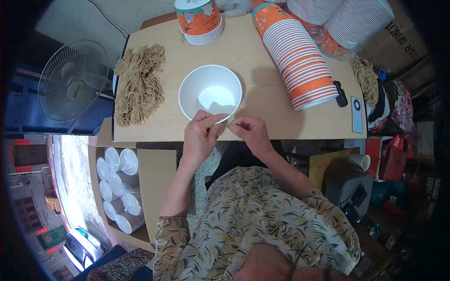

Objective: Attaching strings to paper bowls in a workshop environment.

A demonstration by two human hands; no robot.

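White round paper bowl (pixel 211 82) sits upper centre, left hand (pixel 200 136) pinching its lower rim, right hand (pixel 253 135) just beside, fingertips together.

White bowl (pixel 194 91); orange-white striped cup stack (pixel 300 56); tan strands (pixel 140 89); beige tabletop (pixel 173 56); cream shirt (pixel 262 206), dark brushstroke print

I see tabletop (pixel 253 51) lanes flanking the white bowl (pixel 207 84); tan strand bundle (pixel 139 86) blocks left, slanted cup stack (pixel 300 58) right, shorter stack (pixel 200 24) beyond.
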